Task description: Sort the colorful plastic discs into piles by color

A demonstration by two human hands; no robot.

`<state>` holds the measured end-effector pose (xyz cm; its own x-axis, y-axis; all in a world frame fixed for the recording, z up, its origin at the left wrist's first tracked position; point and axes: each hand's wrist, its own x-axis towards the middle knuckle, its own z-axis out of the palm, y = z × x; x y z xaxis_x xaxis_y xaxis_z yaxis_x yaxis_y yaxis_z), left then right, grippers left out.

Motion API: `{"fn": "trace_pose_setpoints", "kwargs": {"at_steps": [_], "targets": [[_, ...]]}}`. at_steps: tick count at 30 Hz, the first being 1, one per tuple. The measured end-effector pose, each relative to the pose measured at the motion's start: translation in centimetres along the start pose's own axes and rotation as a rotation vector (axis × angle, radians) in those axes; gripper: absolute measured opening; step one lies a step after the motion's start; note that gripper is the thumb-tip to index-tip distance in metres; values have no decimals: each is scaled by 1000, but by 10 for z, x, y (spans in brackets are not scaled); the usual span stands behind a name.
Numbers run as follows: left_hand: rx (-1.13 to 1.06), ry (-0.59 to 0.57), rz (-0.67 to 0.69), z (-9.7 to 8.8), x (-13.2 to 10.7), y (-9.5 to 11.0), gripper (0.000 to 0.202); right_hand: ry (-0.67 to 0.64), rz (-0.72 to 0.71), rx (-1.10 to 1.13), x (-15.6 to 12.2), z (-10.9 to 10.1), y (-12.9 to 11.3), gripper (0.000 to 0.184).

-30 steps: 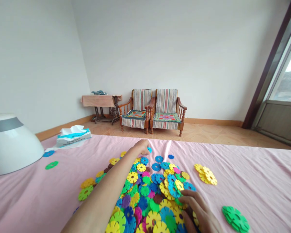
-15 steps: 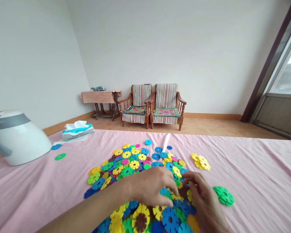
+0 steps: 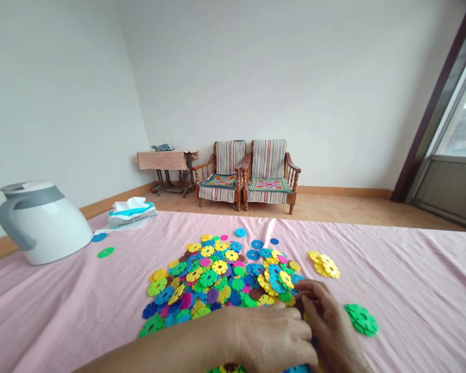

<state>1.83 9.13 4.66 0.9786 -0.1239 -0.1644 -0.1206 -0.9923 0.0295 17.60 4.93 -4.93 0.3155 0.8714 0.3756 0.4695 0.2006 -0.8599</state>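
A wide heap of colourful notched plastic flower discs (image 3: 208,278) lies spread on the table in yellow, blue, green, pink, purple and brown. Over the near part of the heap, my left hand (image 3: 277,334) is bent down with its fingers curled together; the fingertips and anything under them are hidden. Close beside it, at the heap's right edge, my right hand (image 3: 328,324) has its fingers curled towards the thumb. Whatever it may hold does not show. To its right is a small pile of green discs (image 3: 361,319), and farther back a pile of yellow discs (image 3: 324,264).
A pink cloth (image 3: 415,280) covers the table. On the left stand a white and grey jug (image 3: 58,228) and a tissue box (image 3: 132,213), with a loose blue disc (image 3: 99,237) and green disc (image 3: 106,252) near them. Two wooden armchairs (image 3: 270,166) stand beyond the table.
My left hand has moved nearer and to the right, beside the right hand, and its fingers have curled from spread. The right hand has barely moved. The view has shifted slightly.
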Motion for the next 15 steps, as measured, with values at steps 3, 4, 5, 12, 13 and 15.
{"fn": "trace_pose_setpoints", "kwargs": {"at_steps": [3, 4, 5, 12, 13, 15], "targets": [[-29, 1, 4, 0, -1, -2, 31, -24, 0, -1, 2, -2, 5, 24], [-46, 20, 8, -1, -3, -3, 31, -38, -3, 5, 2, -2, 6, 24], [-72, 51, 9, -2, -6, -7, 32, -53, -6, 16, 1, -3, 6, 24], [-288, 380, -611, -8, -51, -94, 41, 38, 0, 146, -3, 7, 5, 24], [-277, 405, -705, -6, -57, -113, 38, 51, -6, 147, -2, 8, 4, 24], [-252, 437, -850, -1, -68, -150, 32, 76, -24, 142, -1, 9, 4, 23]]}}
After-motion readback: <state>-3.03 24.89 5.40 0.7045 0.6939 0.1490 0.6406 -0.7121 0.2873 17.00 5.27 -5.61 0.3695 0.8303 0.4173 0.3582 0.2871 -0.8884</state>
